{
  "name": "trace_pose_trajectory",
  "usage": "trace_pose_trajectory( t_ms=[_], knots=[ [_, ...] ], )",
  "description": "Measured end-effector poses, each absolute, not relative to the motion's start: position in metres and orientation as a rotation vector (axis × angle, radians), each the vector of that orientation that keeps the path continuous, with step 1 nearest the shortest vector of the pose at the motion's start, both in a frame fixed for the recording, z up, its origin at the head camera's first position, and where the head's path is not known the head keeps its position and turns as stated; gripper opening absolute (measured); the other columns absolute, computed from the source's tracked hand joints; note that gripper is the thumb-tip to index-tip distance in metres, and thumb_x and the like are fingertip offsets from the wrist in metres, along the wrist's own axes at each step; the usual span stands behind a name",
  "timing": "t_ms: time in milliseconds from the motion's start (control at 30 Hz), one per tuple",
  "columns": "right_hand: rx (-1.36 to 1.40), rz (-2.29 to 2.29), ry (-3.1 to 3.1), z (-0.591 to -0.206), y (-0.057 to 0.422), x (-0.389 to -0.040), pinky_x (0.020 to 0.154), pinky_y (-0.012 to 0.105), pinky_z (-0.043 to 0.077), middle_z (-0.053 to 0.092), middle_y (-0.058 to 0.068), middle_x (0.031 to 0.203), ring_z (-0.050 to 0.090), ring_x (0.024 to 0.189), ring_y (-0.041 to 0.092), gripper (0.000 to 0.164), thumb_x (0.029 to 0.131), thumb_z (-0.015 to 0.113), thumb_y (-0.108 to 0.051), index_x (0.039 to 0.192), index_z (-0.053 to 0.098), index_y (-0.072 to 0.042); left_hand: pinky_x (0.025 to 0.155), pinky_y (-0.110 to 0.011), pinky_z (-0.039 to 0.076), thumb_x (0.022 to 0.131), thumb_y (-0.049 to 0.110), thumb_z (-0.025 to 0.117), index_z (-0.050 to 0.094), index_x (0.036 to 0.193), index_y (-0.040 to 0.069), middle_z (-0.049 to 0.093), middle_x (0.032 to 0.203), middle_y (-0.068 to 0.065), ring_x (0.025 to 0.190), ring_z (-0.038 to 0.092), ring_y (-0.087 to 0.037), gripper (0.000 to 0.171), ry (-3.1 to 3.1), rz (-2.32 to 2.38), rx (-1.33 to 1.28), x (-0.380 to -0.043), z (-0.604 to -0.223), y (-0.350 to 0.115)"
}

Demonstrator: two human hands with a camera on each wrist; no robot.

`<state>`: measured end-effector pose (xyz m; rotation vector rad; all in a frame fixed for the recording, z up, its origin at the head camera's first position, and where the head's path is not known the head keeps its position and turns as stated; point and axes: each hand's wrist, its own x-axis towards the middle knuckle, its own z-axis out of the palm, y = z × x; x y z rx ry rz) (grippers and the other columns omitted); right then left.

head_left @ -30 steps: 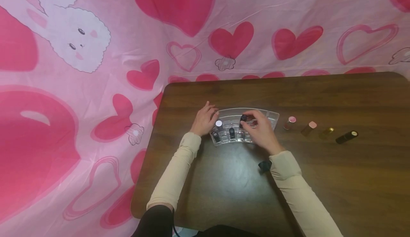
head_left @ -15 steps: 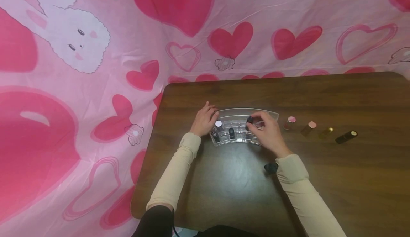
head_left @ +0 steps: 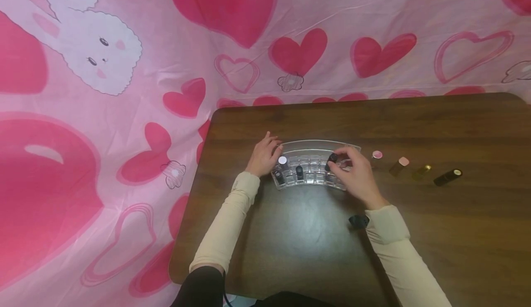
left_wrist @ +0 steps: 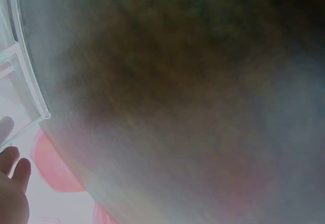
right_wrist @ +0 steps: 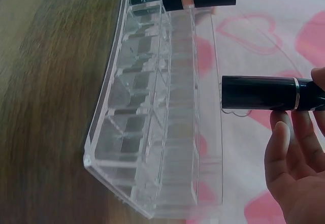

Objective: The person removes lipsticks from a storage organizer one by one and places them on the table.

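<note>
From the head, I see my left hand [head_left: 264, 156] at the left end of the clear organizer [head_left: 317, 144], its fingers stretched and holding nothing. My right hand [head_left: 354, 171] pinches the black lipstick tube [head_left: 330, 162] between thumb and fingers, over the right part of the organizer. Toward its left side stand a white-capped tube [head_left: 283, 160], a dark tube [head_left: 279, 177] and a short black tube [head_left: 299, 173]. On the brown table [head_left: 298, 238], to the right, there are a pink-topped tube [head_left: 376, 155], a rosy-topped tube [head_left: 400, 166], a gold-topped tube [head_left: 423, 172] and a long black tube [head_left: 448, 177].

From the left wrist, only part of my left hand is visible, near a corner of the organizer; whether it touches there, I cannot tell. The tabletop is blurred.

From the right wrist, my thumb and fingertips are closed on one end of the black lipstick tube. Its other end points toward the compartments, outside of them.
</note>
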<state>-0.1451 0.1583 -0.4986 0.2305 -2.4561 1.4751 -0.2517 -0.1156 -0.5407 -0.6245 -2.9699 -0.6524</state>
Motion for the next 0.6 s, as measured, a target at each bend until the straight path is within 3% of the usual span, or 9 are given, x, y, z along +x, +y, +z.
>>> trace_pose_trajectory(
  t_ms=[233, 467, 600],
  knots=[
    [0.187, 1.449, -2.459, -0.499, 0.168, -0.138, 0.072, 0.017, 0.053, 0.063, 0.01, 0.1, 0.059, 0.082, 0.016, 0.028, 0.081, 0.074, -0.004, 0.107, 0.062, -0.003, 0.119, -0.045, 0.025, 0.1, 0.044, 0.037, 0.06, 0.129, 0.014, 0.051, 0.144, -0.006, 0.15, 0.022, -0.021, 0.048, -2.993, -0.668, -0.609, -0.251, -0.54, -0.116],
    [0.165, 1.423, -2.477, -0.5, 0.18, -0.133, 0.074, 0.011, 0.051, 0.063, 0.014, 0.101, 0.063, 0.086, 0.027, 0.028, 0.082, 0.072, -0.003, 0.108, 0.062, -0.001, 0.119, -0.045, 0.027, 0.1, 0.04, 0.04, 0.062, 0.127, 0.014, 0.053, 0.143, -0.006, 0.149, 0.024, -0.022, 0.044, -2.976, -0.669, -0.609, -0.251, -0.54, -0.115],
    [0.147, 1.41, -2.476, -0.5, 0.186, -0.13, 0.074, 0.006, 0.049, 0.065, 0.015, 0.101, 0.064, 0.083, 0.019, 0.028, 0.081, 0.072, -0.002, 0.107, 0.062, 0.0, 0.119, -0.045, 0.027, 0.1, 0.039, 0.04, 0.062, 0.127, 0.014, 0.053, 0.143, -0.006, 0.149, 0.024, -0.022, 0.043, -2.979, -0.659, -0.608, -0.251, -0.539, -0.114]
  ],
)
